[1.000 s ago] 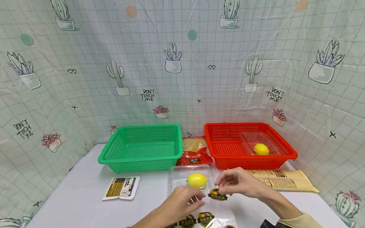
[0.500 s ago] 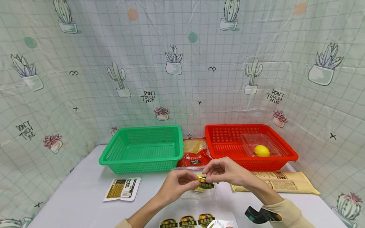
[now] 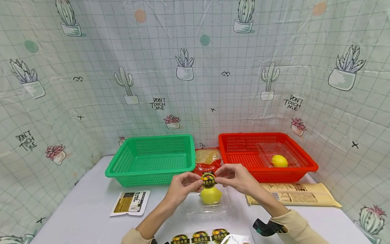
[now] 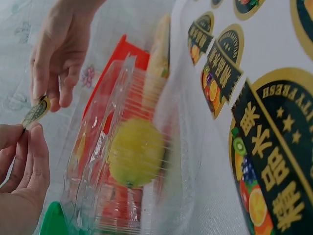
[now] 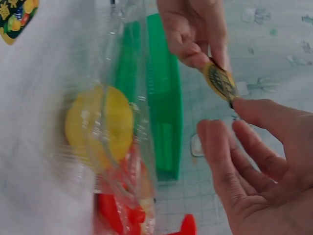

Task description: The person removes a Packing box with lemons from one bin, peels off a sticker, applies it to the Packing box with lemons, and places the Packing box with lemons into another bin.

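Note:
A round black-and-gold fruit label sticker (image 3: 208, 181) is held up between both hands, its printed face toward the head camera. My left hand (image 3: 184, 187) pinches its left edge between thumb and finger. At the opposite edge, my right hand (image 3: 236, 178) holds it by the fingertips; the right wrist view shows its other fingers (image 5: 215, 147) spread away from the sticker. Beneath the hands, a lemon (image 3: 211, 196) lies in a clear plastic box (image 4: 183, 161). Closer to me is a white sheet of matching stickers (image 3: 200, 238), cut off by the frame's lower edge.
Behind stand a green basket (image 3: 152, 173) and a red basket (image 3: 271, 174); the red one holds another clear box with a lemon (image 3: 279, 161). Between them is a red food bag (image 3: 207, 157). A beige packet (image 3: 300, 195) lies right, a small white pouch (image 3: 131, 202) left.
The right hand has brought the sticker up and leftward from beside the box to above the lemon. The left hand has risen and taken hold of its left edge; the sticker now faces me.

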`<state>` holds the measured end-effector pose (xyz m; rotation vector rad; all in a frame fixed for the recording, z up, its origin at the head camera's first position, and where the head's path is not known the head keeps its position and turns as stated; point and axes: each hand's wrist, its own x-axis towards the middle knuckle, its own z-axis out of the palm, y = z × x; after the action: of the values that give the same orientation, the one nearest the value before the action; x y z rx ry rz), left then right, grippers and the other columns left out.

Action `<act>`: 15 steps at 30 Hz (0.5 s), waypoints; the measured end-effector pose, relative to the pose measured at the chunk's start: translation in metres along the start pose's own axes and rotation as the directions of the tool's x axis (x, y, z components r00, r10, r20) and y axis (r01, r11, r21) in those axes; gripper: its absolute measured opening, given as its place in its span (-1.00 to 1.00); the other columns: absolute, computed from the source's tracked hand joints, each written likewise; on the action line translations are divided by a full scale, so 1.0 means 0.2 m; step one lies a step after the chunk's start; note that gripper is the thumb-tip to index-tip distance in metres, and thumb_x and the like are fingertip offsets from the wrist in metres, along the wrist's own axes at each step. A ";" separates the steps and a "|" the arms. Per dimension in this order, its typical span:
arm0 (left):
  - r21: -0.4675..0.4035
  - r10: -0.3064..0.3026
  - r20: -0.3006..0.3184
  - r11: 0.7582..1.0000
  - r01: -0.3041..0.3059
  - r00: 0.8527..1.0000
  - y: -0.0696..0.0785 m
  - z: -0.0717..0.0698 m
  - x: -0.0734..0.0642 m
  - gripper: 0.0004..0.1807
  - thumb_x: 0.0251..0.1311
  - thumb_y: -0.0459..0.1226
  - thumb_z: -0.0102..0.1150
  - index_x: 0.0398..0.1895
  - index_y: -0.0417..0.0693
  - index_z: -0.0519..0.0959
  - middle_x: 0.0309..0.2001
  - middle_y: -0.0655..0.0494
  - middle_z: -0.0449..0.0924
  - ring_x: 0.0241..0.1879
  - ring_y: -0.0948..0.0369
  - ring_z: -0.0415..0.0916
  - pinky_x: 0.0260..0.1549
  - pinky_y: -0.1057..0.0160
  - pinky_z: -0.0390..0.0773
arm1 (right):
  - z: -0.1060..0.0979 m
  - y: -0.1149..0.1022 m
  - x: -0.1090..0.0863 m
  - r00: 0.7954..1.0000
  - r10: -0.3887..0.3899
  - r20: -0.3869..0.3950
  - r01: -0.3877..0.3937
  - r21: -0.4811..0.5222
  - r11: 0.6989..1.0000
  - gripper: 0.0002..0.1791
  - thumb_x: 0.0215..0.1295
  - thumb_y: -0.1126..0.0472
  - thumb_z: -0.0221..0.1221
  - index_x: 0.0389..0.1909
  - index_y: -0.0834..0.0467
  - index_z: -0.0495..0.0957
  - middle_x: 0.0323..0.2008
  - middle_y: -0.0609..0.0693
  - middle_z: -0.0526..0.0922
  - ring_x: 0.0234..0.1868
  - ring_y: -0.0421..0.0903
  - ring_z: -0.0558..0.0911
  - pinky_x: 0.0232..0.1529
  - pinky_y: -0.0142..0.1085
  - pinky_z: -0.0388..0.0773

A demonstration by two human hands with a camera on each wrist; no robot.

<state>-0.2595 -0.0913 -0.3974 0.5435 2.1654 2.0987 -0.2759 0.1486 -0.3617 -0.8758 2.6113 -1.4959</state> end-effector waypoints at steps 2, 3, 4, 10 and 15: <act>-0.042 -0.012 -0.031 0.999 0.010 0.999 -0.01 -0.01 0.01 -0.66 0.20 -0.27 0.32 -0.06 -0.36 0.58 -0.27 -0.02 0.70 -0.32 0.25 0.71 -0.18 0.24 0.70 | 0.03 0.02 0.01 1.000 0.029 -0.006 -0.028 0.055 0.998 -0.72 0.20 0.20 0.35 -0.16 0.29 0.62 -0.28 0.19 0.73 -0.36 -0.11 0.73 -0.31 -0.30 0.70; -0.057 -0.015 -0.038 0.998 0.013 0.999 -0.01 -0.02 0.02 -0.64 0.20 -0.28 0.32 -0.06 -0.38 0.57 -0.27 -0.01 0.70 -0.32 0.25 0.71 -0.18 0.24 0.70 | 0.04 0.03 0.02 0.999 0.034 -0.009 -0.034 0.081 0.996 -0.72 0.20 0.21 0.35 -0.16 0.31 0.61 -0.29 0.22 0.73 -0.37 -0.08 0.74 -0.33 -0.28 0.70; -0.065 -0.014 -0.043 0.998 0.011 0.999 -0.02 -0.02 0.02 -0.64 0.20 -0.28 0.32 -0.05 -0.40 0.56 -0.27 -0.02 0.70 -0.31 0.24 0.71 -0.18 0.24 0.70 | 0.06 0.03 0.02 0.999 0.036 -0.015 -0.035 0.101 0.994 -0.72 0.21 0.22 0.34 -0.16 0.32 0.61 -0.30 0.25 0.73 -0.37 -0.05 0.74 -0.34 -0.26 0.71; -0.045 0.000 -0.075 0.999 -0.003 0.997 -0.04 -0.04 0.04 -0.68 0.20 -0.33 0.30 -0.07 -0.42 0.57 -0.24 -0.18 0.68 -0.30 0.15 0.73 -0.20 0.23 0.71 | 0.12 0.06 0.05 0.997 0.053 -0.061 -0.041 0.174 0.984 -0.72 0.22 0.21 0.33 -0.20 0.35 0.61 -0.34 0.32 0.72 -0.37 0.10 0.74 -0.38 -0.29 0.70; 0.142 0.108 -0.141 0.986 -0.088 0.984 -0.06 -0.03 0.05 -0.80 0.18 -0.35 0.32 -0.21 -0.33 0.64 -0.32 -0.24 0.71 -0.38 0.05 0.73 -0.34 0.29 0.71 | 0.15 0.08 0.06 0.992 0.071 -0.102 -0.053 0.169 0.984 -0.72 0.22 0.19 0.33 -0.25 0.36 0.62 -0.39 0.30 0.73 -0.38 0.18 0.74 -0.41 -0.29 0.70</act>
<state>-0.2729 -0.0937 -0.4060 0.5308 2.4256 2.1144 -0.2852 0.1255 -0.3870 -0.7113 2.5119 -1.7594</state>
